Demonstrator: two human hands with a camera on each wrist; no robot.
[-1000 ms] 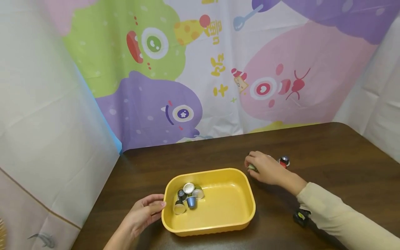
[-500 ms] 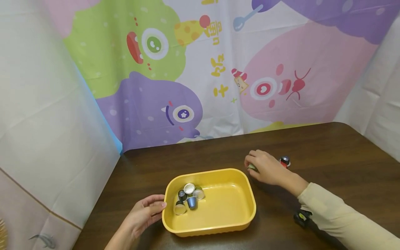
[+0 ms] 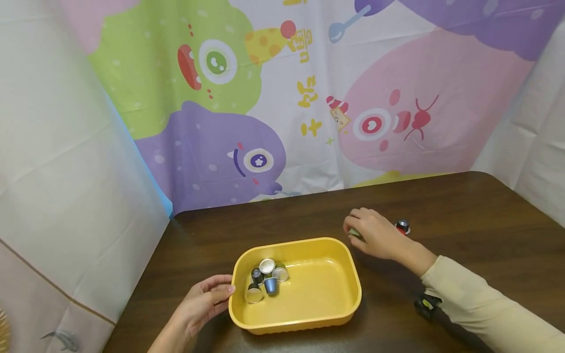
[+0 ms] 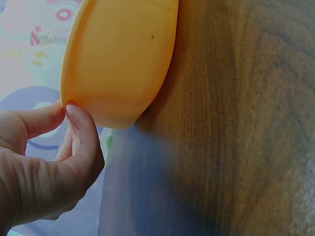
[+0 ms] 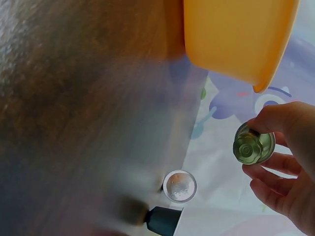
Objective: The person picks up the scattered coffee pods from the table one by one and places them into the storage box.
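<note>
A yellow plastic bin stands on the table with several coffee capsules gathered at its left end. My left hand pinches the bin's left rim between thumb and finger, as the left wrist view shows on the bin's wall. Beyond the bin's right end, my right hand holds a green coffee capsule between thumb and fingers, above the table. In the head view that green capsule is mostly covered by the hand.
Behind the right wrist lies a black capsule with a red one partly hidden beside it. The right wrist view has a silver-lidded capsule and a dark capsule. A printed curtain hangs along the table's back edge.
My right hand has lifted slightly and shifted a little left with the green capsule. The left hand and the bin have stayed almost still.
</note>
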